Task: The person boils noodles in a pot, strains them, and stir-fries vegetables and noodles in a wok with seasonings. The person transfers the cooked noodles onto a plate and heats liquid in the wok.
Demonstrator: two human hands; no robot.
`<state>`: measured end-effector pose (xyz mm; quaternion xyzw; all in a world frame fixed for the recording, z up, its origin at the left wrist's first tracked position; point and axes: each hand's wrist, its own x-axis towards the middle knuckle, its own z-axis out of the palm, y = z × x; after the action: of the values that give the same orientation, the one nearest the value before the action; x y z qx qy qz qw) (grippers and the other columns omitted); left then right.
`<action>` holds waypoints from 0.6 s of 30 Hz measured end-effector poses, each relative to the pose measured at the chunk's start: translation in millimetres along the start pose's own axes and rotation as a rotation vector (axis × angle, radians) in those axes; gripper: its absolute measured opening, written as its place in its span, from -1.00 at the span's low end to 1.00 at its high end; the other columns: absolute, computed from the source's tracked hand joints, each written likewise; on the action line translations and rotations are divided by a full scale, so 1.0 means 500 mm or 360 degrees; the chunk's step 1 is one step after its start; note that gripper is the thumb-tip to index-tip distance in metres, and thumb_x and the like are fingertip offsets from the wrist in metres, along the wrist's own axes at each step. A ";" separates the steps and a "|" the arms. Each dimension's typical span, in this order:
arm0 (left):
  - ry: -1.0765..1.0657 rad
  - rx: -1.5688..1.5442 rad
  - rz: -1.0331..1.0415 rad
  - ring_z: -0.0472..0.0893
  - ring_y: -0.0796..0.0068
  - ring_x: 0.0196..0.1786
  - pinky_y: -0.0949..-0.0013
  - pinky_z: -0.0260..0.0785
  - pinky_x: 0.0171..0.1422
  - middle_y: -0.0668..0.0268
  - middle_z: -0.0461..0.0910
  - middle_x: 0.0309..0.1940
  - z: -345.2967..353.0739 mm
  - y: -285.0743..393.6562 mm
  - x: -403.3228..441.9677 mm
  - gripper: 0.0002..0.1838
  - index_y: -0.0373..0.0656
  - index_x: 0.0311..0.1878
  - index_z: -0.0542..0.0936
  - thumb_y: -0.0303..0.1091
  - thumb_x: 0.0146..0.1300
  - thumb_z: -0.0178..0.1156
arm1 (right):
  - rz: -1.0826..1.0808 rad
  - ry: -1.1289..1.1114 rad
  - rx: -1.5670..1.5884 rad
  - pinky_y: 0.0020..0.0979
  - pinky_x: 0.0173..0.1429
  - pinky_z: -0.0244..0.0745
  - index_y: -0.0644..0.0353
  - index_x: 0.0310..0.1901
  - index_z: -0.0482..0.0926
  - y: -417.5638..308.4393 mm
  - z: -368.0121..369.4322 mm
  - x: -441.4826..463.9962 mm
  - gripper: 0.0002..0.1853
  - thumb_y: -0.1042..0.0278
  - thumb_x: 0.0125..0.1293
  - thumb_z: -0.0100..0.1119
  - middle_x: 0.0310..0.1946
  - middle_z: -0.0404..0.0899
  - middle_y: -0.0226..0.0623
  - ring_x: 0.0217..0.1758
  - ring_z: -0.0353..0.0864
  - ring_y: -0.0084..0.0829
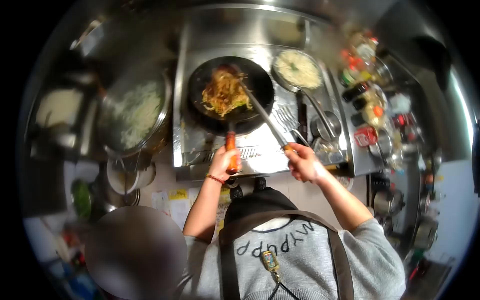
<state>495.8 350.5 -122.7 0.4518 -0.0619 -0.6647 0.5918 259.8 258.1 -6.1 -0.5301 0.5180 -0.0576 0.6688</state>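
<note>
Black pan (260,75) is the hot spot! L hand (221,162) is wrapped round its wooden handle (230,142) on the near side; R hand (304,162), nearer than the pan's R rim, is closed on the grip of a long utensil (268,118), shaft slanting in over that rim. Browned strands (223,95) w/ bits of green sit heaped inside, just L of the pan's middle. Utensil tip's blurred; can't tell its shape.

Looks like a stir in hand, & technique's everything: L hand should brace the pan so it doesn't skate, R hand work low, sliding under the heap, lifting & folding vs. pressing, else strands prob. break. Sweep in from the pan wall too, otherwise edges may catch. Short strokes, pls; big ones could spill. Watch that R side: slotted turner (286,117) just beside the pan, round metal vessel (298,70) beyond it, so elbow & shaft need a tidy line.
</note>
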 end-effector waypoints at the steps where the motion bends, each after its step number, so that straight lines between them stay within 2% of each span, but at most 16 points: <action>1: 0.0028 0.0081 0.0015 0.43 0.50 -0.57 0.37 0.35 -0.55 0.30 0.41 -0.55 0.007 0.008 -0.008 -0.88 -0.22 -0.31 0.39 -0.48 0.15 0.15 | -0.0096 0.0093 -0.0334 -0.45 -0.68 0.29 0.23 0.24 0.29 0.029 0.002 0.013 -0.53 0.17 0.39 -0.01 -0.59 0.48 -0.22 -0.74 0.38 -0.49; 3: -0.0058 0.0084 0.0001 0.44 0.52 -0.58 0.40 0.37 -0.54 0.31 0.43 -0.54 -0.003 0.004 -0.002 -0.87 -0.21 -0.29 0.39 -0.44 0.19 0.16 | -0.0327 0.0078 -0.0761 -0.50 -0.51 0.45 0.23 0.26 0.29 0.079 0.014 0.041 -0.53 0.28 0.36 0.04 -0.57 0.49 -0.30 -0.59 0.50 -0.50; 5: 0.0045 0.0342 0.0015 0.47 0.54 -0.56 0.41 0.39 -0.52 0.36 0.43 -0.55 0.005 0.013 -0.011 -0.81 -0.22 -0.22 0.39 -0.35 0.25 0.16 | -0.1020 0.0033 -0.1162 -0.43 -0.19 0.55 0.25 0.17 0.41 0.063 -0.040 0.022 -0.60 0.32 0.34 0.08 -0.34 0.62 -0.16 -0.26 0.65 -0.37; 6: 0.0118 0.0755 0.0071 0.52 0.43 -0.47 0.36 0.43 -0.42 0.28 0.46 -0.46 -0.015 0.013 0.001 -0.77 -0.25 -0.14 0.39 -0.35 0.24 0.17 | -0.0906 0.0280 -0.1070 -0.35 0.02 0.51 0.27 0.09 0.49 0.044 -0.097 0.016 -0.66 0.33 0.33 0.11 -0.09 0.61 -0.12 0.03 0.59 -0.31; 7: 0.0192 0.1167 0.0129 0.56 0.32 -0.38 0.31 0.46 -0.32 0.20 0.48 -0.38 -0.029 0.009 0.012 -0.71 -0.28 -0.07 0.40 -0.35 0.22 0.18 | -0.0932 0.0501 -0.0773 -0.34 0.01 0.51 0.27 0.08 0.50 0.009 -0.161 0.009 -0.67 0.31 0.34 0.10 -0.06 0.59 -0.17 0.00 0.59 -0.36; 8: 0.0346 0.1962 0.0638 0.56 0.23 -0.25 0.29 0.46 -0.19 0.11 0.45 -0.25 0.001 0.023 -0.014 -0.68 -0.30 -0.01 0.40 -0.39 0.21 0.18 | -0.1030 0.0656 -0.0425 -0.39 -0.03 0.52 0.29 0.06 0.51 0.041 -0.266 0.067 -0.67 0.26 0.36 0.07 -0.11 0.61 -0.19 -0.07 0.60 -0.41; 9: 0.0502 0.2734 0.1196 0.55 0.15 -0.12 0.27 0.45 -0.07 0.01 0.42 -0.12 0.052 0.061 -0.043 -0.64 -0.33 0.04 0.41 -0.42 0.20 0.18 | -0.0894 0.0911 -0.0545 -0.44 -0.03 0.49 0.37 -0.01 0.53 0.015 -0.327 0.080 -0.66 0.27 0.33 0.09 -0.12 0.63 -0.16 -0.09 0.61 -0.41; 10: 0.0454 0.2718 0.1255 0.48 0.03 0.01 0.27 0.39 0.07 -0.07 0.30 0.06 0.108 0.094 -0.052 -0.51 -0.32 0.17 0.37 -0.47 0.15 0.19 | -0.0576 0.0848 -0.0402 -0.40 -0.04 0.50 0.39 0.01 0.51 0.039 -0.382 0.146 -0.64 0.26 0.33 0.08 -0.13 0.63 -0.13 -0.10 0.62 -0.38; 11: 0.0288 0.2318 0.1355 0.51 0.11 0.01 0.28 0.40 0.06 0.02 0.35 0.07 0.173 0.116 -0.044 -0.55 -0.29 0.14 0.40 -0.48 0.16 0.18 | -0.0258 0.0768 -0.0254 -0.37 -0.05 0.52 0.41 0.02 0.49 0.086 -0.424 0.222 -0.62 0.25 0.34 0.07 -0.14 0.63 -0.09 -0.10 0.63 -0.35; 13: -0.0141 0.1911 0.1156 0.51 0.21 0.04 0.33 0.39 0.07 0.07 0.38 0.08 0.323 0.139 -0.016 -0.57 -0.28 0.13 0.42 -0.50 0.17 0.16 | 0.0295 0.0065 0.0805 -0.33 -0.18 0.55 0.39 -0.03 0.49 0.090 -0.451 0.329 -0.66 0.26 0.34 0.05 -0.27 0.64 -0.07 -0.26 0.65 -0.30; 15: -0.0422 0.1718 0.0910 0.50 0.33 0.06 0.37 0.40 0.06 0.10 0.44 0.03 0.422 0.086 0.099 -0.60 -0.34 0.12 0.43 -0.38 0.24 0.15 | 0.0246 -0.0287 0.1557 -0.41 -0.42 0.50 0.27 -0.23 0.47 0.115 -0.453 0.455 -0.80 0.28 0.34 0.00 -0.51 0.55 -0.23 -0.55 0.53 -0.38; 17: -0.0284 0.1788 0.0419 0.52 0.35 0.04 0.35 0.41 0.03 0.07 0.52 -0.06 0.486 -0.016 0.278 -0.52 -0.40 0.06 0.45 -0.13 0.31 0.10 | 0.0271 -0.0512 0.1657 -0.53 -0.58 0.31 0.13 -0.46 0.36 0.130 -0.441 0.521 -0.79 0.31 0.34 -0.03 -0.67 0.32 -0.44 -0.71 0.27 -0.53; 18: -0.0220 0.1493 0.0186 0.54 0.32 0.00 0.31 0.43 0.01 0.07 0.55 -0.10 0.529 -0.043 0.342 -0.47 -0.39 0.03 0.46 -0.02 0.30 0.07 | 0.0189 -0.0378 0.1608 -0.55 -0.61 0.25 0.11 -0.50 0.33 0.119 -0.424 0.503 -0.77 0.33 0.33 -0.04 -0.69 0.27 -0.49 -0.72 0.22 -0.58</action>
<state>320.5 93.0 -72.0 0.6206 -0.4198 -0.5592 0.3548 186.8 -11.2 -189.8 -0.1139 0.3754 -0.2019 0.8974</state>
